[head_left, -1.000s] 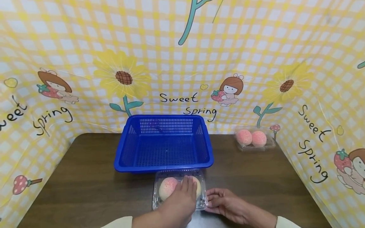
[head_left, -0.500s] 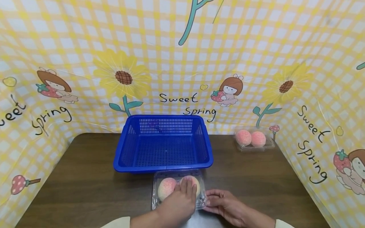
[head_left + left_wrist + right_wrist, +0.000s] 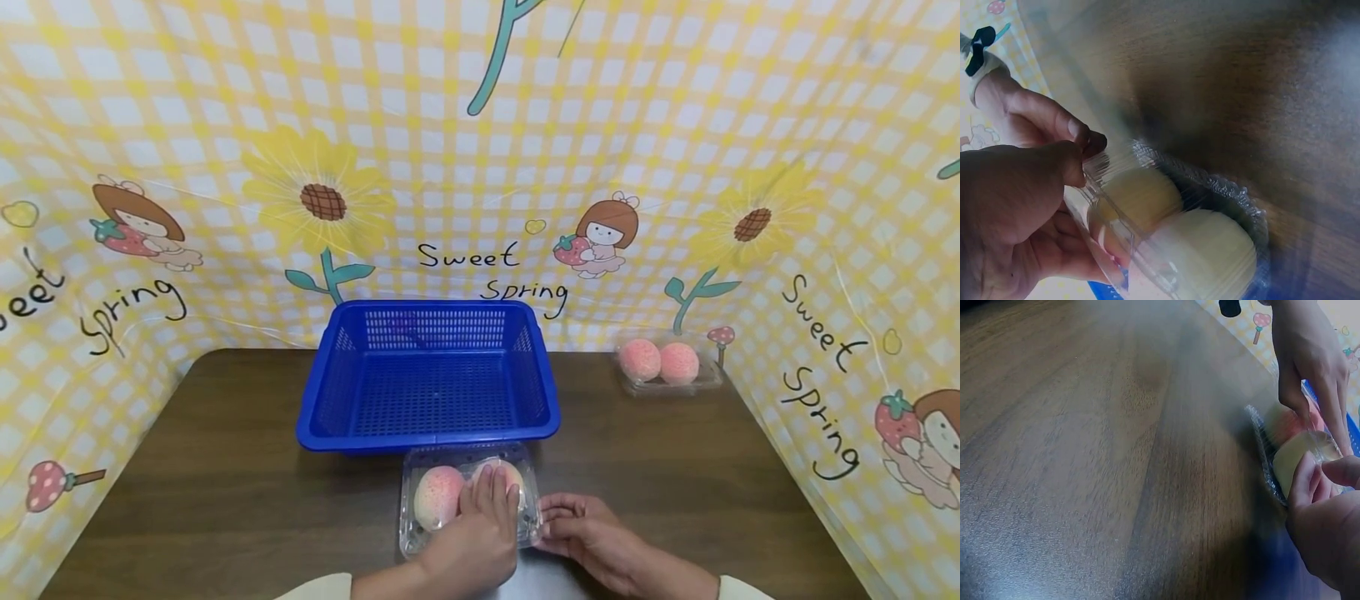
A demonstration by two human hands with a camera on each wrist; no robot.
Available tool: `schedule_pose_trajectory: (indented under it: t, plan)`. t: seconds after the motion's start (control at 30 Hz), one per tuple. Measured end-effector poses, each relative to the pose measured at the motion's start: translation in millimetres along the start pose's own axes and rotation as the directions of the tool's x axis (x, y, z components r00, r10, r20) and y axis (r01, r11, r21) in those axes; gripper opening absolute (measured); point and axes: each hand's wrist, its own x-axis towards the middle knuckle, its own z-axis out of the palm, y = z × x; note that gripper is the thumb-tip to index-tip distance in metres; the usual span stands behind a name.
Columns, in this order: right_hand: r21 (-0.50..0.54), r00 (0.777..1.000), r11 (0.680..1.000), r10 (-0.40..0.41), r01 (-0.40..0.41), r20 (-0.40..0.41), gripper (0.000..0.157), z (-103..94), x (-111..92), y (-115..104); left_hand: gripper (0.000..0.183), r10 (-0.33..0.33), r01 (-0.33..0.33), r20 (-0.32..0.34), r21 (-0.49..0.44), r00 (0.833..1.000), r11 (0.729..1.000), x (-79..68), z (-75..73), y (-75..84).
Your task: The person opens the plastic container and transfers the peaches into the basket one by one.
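Observation:
A clear plastic clamshell box (image 3: 408, 521) with two pink-and-cream peaches (image 3: 437, 498) stands in front of the blue basket in the head view. My left hand (image 3: 476, 533) lies across the lid, its extended fingers over the right-hand peach, which they partly cover. With thumb and fingers, my right hand (image 3: 588, 533) pinches the box's right edge near the front corner. In the left wrist view, the ribbed lid (image 3: 1141, 244) slants over the peaches. Both hands meet at the box's edge in the right wrist view, where my right hand (image 3: 1329, 531) partly hides it.
A blue perforated basket (image 3: 435, 435) stands directly behind the box. At the back right is another clear box (image 3: 708, 382) with two pink peaches (image 3: 641, 360). Yellow checked cloth (image 3: 465, 167) surrounds the brown wooden table (image 3: 225, 500) at the back and sides.
My left hand has turned slightly on the lid, leaving more of the left-hand peach in sight. My right hand stays at the box's right edge.

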Motion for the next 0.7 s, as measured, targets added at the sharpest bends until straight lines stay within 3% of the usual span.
schedule_pose_trajectory:
  t: [0.4,0.7]
  plan:
    - [-0.047,0.999,0.998,-0.034,0.036,0.041,0.029,0.6,2.5,-1.0,0.058,-0.082,0.082,-0.002,-0.043,0.997,0.996,-1.8,-0.1,5.4]
    - [-0.043,0.999,0.999,-0.031,0.033,0.038,0.027,-0.9,3.5,4.7,0.047,-0.146,0.145,0.008,-0.188,0.989,0.971,-0.4,-3.3,0.1]
